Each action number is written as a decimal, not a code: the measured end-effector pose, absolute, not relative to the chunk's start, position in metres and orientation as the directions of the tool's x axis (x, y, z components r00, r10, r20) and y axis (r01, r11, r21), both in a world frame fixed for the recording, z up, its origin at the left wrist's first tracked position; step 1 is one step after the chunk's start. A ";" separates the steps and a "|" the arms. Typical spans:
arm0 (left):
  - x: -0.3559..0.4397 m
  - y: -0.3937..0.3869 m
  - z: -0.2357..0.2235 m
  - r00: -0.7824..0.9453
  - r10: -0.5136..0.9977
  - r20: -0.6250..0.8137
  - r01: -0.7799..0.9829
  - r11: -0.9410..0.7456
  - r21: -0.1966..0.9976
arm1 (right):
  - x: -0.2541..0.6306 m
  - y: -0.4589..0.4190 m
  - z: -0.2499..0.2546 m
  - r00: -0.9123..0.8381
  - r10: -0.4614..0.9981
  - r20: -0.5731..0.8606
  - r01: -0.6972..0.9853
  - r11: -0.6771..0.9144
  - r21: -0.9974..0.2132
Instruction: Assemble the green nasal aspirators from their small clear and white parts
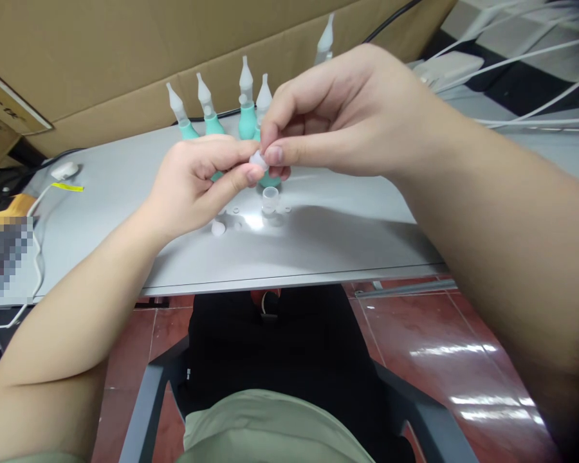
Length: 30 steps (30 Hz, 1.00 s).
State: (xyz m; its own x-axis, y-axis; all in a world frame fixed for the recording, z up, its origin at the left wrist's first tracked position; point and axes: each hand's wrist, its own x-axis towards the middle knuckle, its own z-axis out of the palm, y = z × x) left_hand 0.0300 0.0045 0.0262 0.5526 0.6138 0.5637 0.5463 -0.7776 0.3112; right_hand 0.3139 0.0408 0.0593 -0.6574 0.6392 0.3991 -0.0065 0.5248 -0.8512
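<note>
Between my two hands, above the grey table, is a small translucent white plastic piece [257, 160]. My left hand [193, 180] pinches it from the left with thumb and index finger. From the right, my right hand [347, 112] closes on the same piece with its thumb and fingertips. Just below stands a clear plastic cup-shaped part [270, 199]. A white teardrop-shaped piece [218, 228] and tiny rings [288, 209] lie around it. Behind my hands stand several nasal aspirators with teal bulbs [247, 121] and pale pointed tips [246, 76]; my fingers partly hide some.
Cardboard [139, 58] walls off the back of the table [251, 265]. White cables [521, 58] and a white adapter [451, 67] are at the back right. A white plug [64, 170] with its cord lies at the left. Chair armrests [147, 405] flank my lap.
</note>
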 end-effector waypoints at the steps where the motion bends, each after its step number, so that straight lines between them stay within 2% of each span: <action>1: 0.030 0.004 0.027 0.560 0.612 0.559 0.541 -0.781 0.313 | 0.314 0.041 0.059 -0.655 0.650 0.386 0.009 0.518 -0.856; 5: 0.029 0.005 0.028 0.561 0.627 0.540 0.552 -0.770 0.320 | 0.310 0.039 0.058 -0.628 0.679 0.380 0.022 0.504 -0.863; 15: 0.029 0.006 0.025 0.551 0.620 0.558 0.522 -0.778 0.349 | 0.310 0.047 0.051 -0.717 0.608 0.340 -0.064 0.428 -0.901; 25: 0.030 0.007 0.019 0.512 0.635 0.578 0.550 -0.759 0.347 | 0.301 0.051 0.047 -0.693 0.595 0.406 -0.165 0.417 -0.894; 30: 0.036 0.009 0.019 0.506 0.589 0.630 0.444 -0.804 0.394 | 0.304 0.052 0.044 -0.713 0.526 0.464 -0.189 0.493 -0.849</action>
State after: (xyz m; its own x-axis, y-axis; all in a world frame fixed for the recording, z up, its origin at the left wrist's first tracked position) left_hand 0.0356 0.0093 0.0189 0.5064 0.5886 0.6301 0.4442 -0.8044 0.3944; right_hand 0.3039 0.0522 0.0442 -0.7128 0.5262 0.4637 -0.1886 0.4930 -0.8493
